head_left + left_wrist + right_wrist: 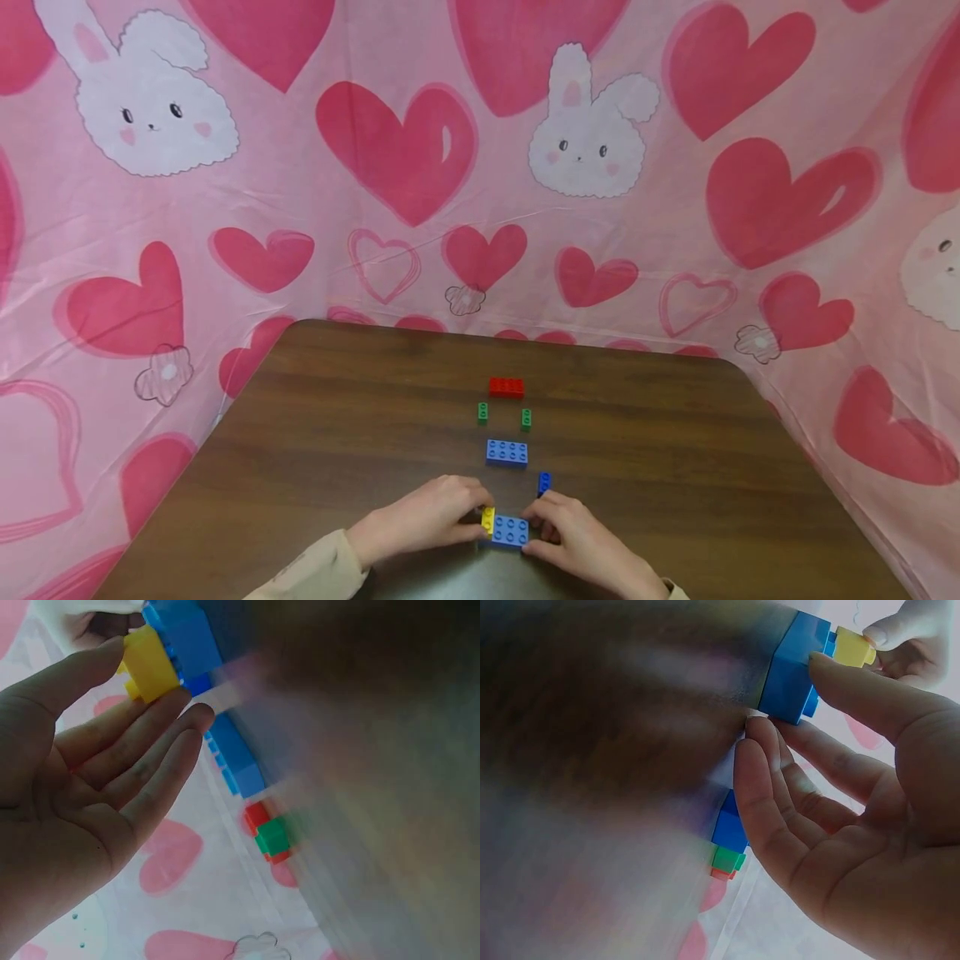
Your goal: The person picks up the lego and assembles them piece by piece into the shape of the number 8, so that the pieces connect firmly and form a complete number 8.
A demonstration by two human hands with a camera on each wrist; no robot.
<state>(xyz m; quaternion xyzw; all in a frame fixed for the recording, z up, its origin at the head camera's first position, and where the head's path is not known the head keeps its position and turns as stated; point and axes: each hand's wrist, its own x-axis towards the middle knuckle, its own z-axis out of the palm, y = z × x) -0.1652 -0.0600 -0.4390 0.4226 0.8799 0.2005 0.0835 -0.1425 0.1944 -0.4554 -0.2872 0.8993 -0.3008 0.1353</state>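
A small yellow brick (487, 521) sits on the studs at the left end of the near light blue brick (512, 531). My left hand (431, 518) pinches the yellow brick between thumb and fingers, the other fingers extended in the left wrist view. At the opposite end, my right hand (579, 540) grips the blue brick, thumb on the near side and index finger on the far side. Just beyond the right fingers lies a small dark blue brick (544, 482). In the right wrist view, the blue brick (791, 671) rests at the table surface.
Farther out in line stand another light blue brick (507, 452), a left green brick (483, 412), a right green brick (527, 419) and a red brick (507, 387). They are on a brown wooden table (337, 400). Pink cloth (510, 208) with hearts and rabbits hangs around it.
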